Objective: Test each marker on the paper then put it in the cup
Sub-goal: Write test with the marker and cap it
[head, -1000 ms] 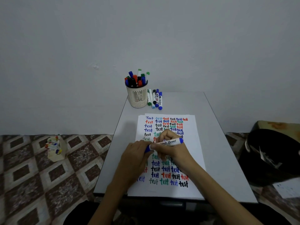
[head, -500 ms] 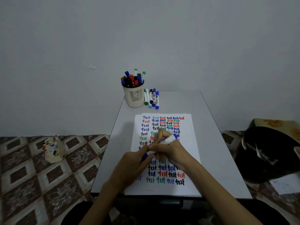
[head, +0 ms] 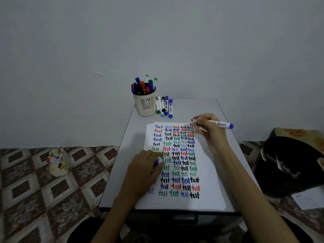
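A white sheet of paper (head: 206, 199), covered with coloured "test" words, lies on the grey table (head: 226, 137). My right hand (head: 211, 130) grips an uncapped blue whiteboard marker (head: 220, 124) above the paper's top right corner, tip pointing left. My left hand (head: 145, 170) rests on the paper's left side and holds the blue cap (head: 155, 163). A cream mesh cup (head: 145, 104) full of markers stands at the table's far edge. Several loose markers (head: 164, 106) lie just right of the cup.
A small cream box of coloured items (head: 57, 162) sits on the patterned floor at the left. A black round object (head: 291, 165) with white paper sits at the right, close to the table's edge. A plain wall stands behind the table.
My hands have pulled the cap off the marker. My right hand moved up and right with the marker to the paper's top right corner; my left hand kept the cap at the left.
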